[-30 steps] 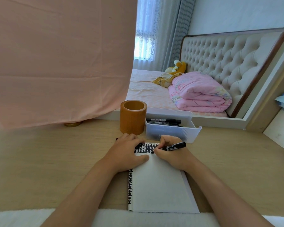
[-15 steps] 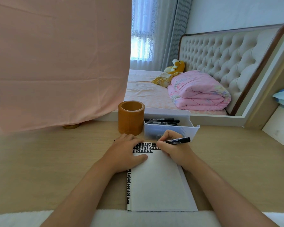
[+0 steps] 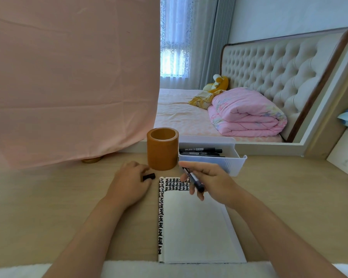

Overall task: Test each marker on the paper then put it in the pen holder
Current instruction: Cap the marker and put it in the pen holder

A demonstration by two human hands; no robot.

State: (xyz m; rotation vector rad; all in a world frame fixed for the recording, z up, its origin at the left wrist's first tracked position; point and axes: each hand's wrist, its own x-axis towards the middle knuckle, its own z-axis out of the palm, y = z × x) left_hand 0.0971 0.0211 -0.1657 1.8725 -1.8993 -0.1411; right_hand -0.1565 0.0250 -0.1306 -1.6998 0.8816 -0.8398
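Slanting across the right hand (image 3: pixel 211 181), the marker (image 3: pixel 193 179) runs from far-left to near-right. The thumb and curled fingers pinch it along its barrel. It is held above the far end of the paper (image 3: pixel 195 227), over the rows of black marks there. I cannot tell whether it touches the sheet. The right wrist is bent leftward, and the forearm comes in from the near right.

The left hand (image 3: pixel 129 185) rests knuckles-up on the table (image 3: pixel 48 207), just left of the paper. Its fingers are curled down over one end of the black cap (image 3: pixel 149 176), whose other end pokes out toward the right. The left forearm reaches in from the near left.

More black marks run down the paper's left edge, and the rest of the page is blank. Just beyond the cap stands the holder (image 3: pixel 162 149), a brown cylinder, upright with an open mouth. Beside it on the right sits a white bin (image 3: pixel 235 163) with several black markers (image 3: pixel 199 152) lying in it.

A pink cloth (image 3: pixel 68 77) hangs at the far left. Beyond the table is a bed with a folded pink quilt (image 3: pixel 247 115) and a yellow plush toy (image 3: pixel 219 83).
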